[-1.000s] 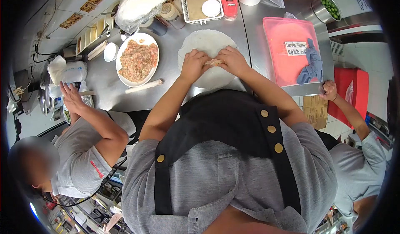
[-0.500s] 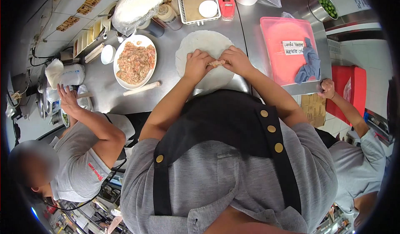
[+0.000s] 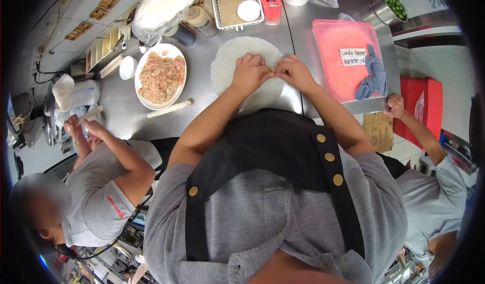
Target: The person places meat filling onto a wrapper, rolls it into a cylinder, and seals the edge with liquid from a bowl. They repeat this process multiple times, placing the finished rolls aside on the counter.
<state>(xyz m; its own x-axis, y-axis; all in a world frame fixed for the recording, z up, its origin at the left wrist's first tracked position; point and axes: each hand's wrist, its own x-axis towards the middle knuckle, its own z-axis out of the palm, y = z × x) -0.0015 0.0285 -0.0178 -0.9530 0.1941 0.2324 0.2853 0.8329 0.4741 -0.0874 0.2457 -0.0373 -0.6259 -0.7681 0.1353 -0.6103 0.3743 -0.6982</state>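
Round pale wrappers [image 3: 235, 54] lie on the steel table in front of me. My left hand [image 3: 251, 73] is over them, its fingers pinched on a small strip of meat filling [image 3: 273, 74]. From the other side, my right hand [image 3: 294, 73] pinches the strip's right end near the wrappers' edge. Most of the filling is hidden by my fingers. Left of the wrappers, a white oval plate [image 3: 138, 89] holds a mound of pinkish ground filling [image 3: 160, 78]. A rolled wrapper [image 3: 170, 108] lies just below that plate.
A red-lidded container [image 3: 328, 61] with a blue cloth [image 3: 372, 74] stands at the right. Behind are a white basket [image 3: 238, 22], a tape dispenser [image 3: 272, 6] and bottles [image 3: 202, 21]. One co-worker [image 3: 101, 183] holds a roll at the left; another [image 3: 434, 193] is at the right.
My hands have come closer together over the filling strip, with less of it showing. The co-worker at the left now has both hands on a roll. The view has shifted slightly.
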